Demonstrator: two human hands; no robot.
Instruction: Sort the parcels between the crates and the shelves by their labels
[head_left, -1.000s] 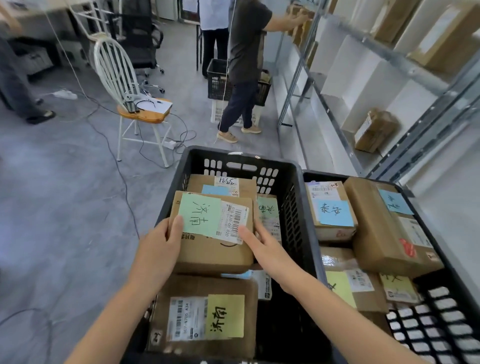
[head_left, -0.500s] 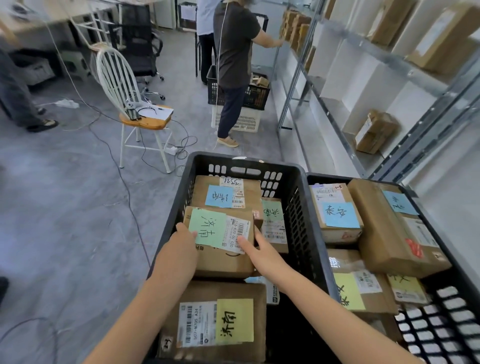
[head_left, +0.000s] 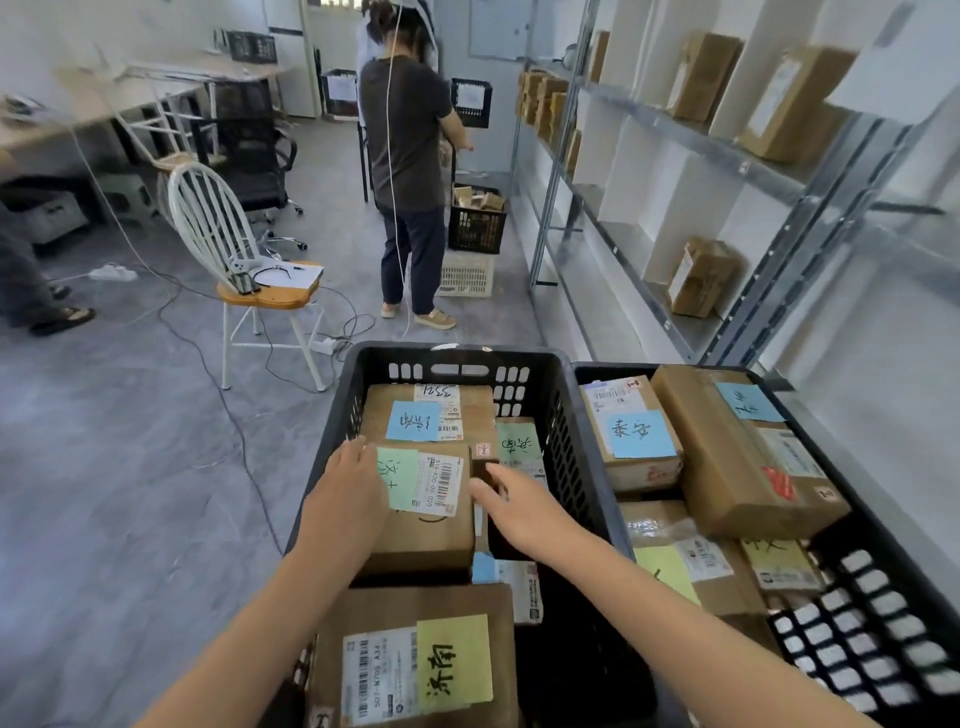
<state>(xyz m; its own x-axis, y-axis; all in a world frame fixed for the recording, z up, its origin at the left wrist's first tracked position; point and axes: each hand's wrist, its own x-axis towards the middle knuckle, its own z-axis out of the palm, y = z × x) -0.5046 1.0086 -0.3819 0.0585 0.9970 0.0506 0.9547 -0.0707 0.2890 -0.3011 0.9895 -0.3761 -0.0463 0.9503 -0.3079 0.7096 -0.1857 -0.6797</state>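
Two black crates stand side by side in front of me, the left crate (head_left: 452, 354) and the right crate (head_left: 618, 372), both filled with brown parcels. A parcel with a green label and a barcode (head_left: 431, 519) lies in the left crate on top of others. My left hand (head_left: 345, 501) grips its left side and covers part of the label. My right hand (head_left: 519, 506) is at its right edge, fingers loose and apart, thumb tip touching. A blue-labelled parcel (head_left: 415, 422) lies behind it and a yellow-labelled one (head_left: 454, 660) in front.
Metal shelves (head_left: 675, 132) with white dividers and a few parcels run along the right. A person (head_left: 405, 156) stands ahead beside a black crate (head_left: 478, 223) stacked on a white one. A white chair (head_left: 260, 293) and floor cables (head_left: 208, 358) are on the left.
Both hands lowered the green-labelled parcel into the left crate. My right hand slid off its top to the right edge. My view rose towards the room.
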